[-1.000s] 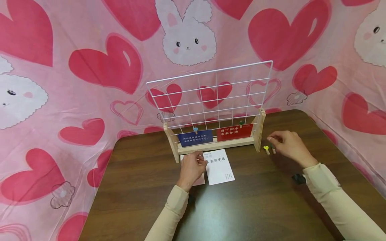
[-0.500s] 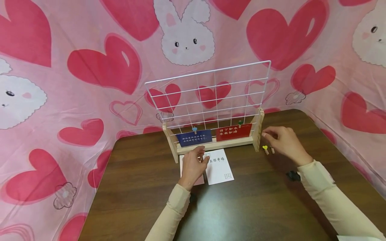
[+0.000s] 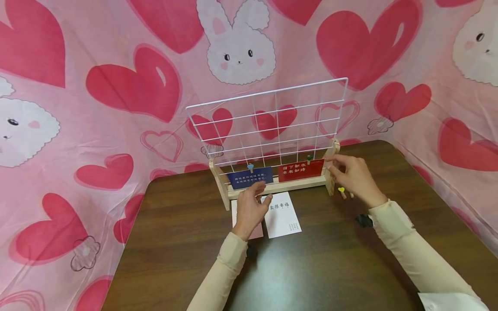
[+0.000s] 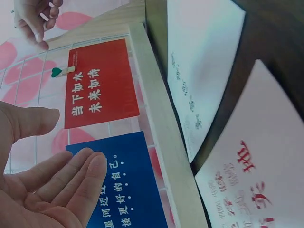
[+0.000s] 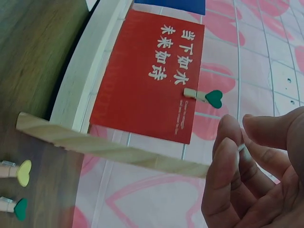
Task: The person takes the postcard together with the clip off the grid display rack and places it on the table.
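Observation:
A white wire grid (image 3: 268, 123) stands in a wooden base (image 3: 299, 186). Clipped low on it are a blue card (image 3: 256, 178) and a red card (image 3: 292, 171), the red one by a clothespin with a green heart (image 5: 209, 98). My left hand (image 3: 250, 209) hovers above a white card (image 3: 285, 222) and a pinkish card (image 3: 256, 233) on the table; its fingers are extended, thumb apart. My right hand (image 3: 352, 175) hangs by the right wooden post, near the red card's right edge. Its fingers are loosely bent, the thumb apart from them, with nothing clearly held.
Right of the base, two clothespins lie on the brown table (image 3: 175, 242): one with a yellow heart (image 5: 23, 173), one with a green heart (image 5: 20, 209). A pink cloth (image 3: 163, 77) with hearts and rabbits hangs behind.
My right hand has moved left from above the clothespins to the right post and red card. My left hand has lifted slightly and its fingers have spread.

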A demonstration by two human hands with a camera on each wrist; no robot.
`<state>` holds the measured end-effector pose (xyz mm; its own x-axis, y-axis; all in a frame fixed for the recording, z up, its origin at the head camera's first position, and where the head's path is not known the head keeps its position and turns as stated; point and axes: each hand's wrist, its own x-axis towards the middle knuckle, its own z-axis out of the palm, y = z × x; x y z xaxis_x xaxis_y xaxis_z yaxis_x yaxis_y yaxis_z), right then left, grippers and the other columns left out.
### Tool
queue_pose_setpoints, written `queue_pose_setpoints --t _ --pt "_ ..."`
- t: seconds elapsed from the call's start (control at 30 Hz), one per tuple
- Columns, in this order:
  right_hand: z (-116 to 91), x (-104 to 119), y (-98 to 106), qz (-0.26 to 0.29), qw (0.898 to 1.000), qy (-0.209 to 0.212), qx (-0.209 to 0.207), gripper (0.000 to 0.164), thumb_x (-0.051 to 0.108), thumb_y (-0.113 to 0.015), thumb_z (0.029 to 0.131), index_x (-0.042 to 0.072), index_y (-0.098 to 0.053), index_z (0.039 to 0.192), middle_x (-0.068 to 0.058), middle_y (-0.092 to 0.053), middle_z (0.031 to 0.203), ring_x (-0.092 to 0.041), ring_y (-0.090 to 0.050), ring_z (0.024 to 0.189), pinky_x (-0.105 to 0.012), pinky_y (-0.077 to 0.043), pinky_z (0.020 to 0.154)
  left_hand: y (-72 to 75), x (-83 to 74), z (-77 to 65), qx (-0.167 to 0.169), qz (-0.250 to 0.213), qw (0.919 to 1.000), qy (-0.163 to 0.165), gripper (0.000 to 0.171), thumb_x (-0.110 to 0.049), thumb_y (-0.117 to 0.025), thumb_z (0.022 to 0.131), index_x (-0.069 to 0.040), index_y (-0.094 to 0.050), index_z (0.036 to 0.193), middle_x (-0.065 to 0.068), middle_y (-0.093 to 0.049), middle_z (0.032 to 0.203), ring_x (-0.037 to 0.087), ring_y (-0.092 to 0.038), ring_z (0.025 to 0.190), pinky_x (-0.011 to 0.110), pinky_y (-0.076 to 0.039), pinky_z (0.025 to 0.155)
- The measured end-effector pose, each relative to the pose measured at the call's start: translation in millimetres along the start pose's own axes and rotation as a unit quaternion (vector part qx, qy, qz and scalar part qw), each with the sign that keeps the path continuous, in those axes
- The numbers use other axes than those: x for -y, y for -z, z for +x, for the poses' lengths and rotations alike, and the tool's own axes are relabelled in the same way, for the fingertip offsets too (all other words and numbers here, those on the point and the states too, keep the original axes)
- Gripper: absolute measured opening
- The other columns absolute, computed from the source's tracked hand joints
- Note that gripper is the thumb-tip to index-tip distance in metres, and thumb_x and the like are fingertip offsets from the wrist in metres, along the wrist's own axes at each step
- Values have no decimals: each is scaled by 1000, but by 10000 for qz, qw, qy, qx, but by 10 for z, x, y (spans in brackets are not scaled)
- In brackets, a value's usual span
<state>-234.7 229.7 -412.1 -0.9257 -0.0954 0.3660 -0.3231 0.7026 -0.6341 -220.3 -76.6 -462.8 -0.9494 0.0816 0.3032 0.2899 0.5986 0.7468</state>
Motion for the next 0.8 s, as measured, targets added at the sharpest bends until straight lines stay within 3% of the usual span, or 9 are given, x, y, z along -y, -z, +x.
queue_pose_setpoints --t 0.23,0.53,0.8 --pt "99 39 -107 88 9992 360 -170 23 8 -69 97 1 -74 119 -12 -71 74 -7 -53 54 -26 -41 45 -3 -43 42 64 -205 9998 -22 45 -13 -78 90 0 -68 132 17 -76 126 31 -76 113 41 -62 94" --pt "190 102 -192 191 9994 277 -58 27 10 -70 98 0 -72 124 -15 -70 73 -18 -68 54 -26 -45 45 -60 -67 95 174 -342 9993 26 47 -11 -80 89 1 -68 133 18 -74 129 31 -75 116 40 -62 94" --pt "240 93 -254 93 9996 249 -75 29 8 -71 97 2 -73 125 -14 -70 75 -9 -63 52 -24 -45 47 -87 -118 131 200 -315 9993 77 49 -16 -79 91 -1 -66 136 16 -73 133 29 -74 120 38 -62 95"
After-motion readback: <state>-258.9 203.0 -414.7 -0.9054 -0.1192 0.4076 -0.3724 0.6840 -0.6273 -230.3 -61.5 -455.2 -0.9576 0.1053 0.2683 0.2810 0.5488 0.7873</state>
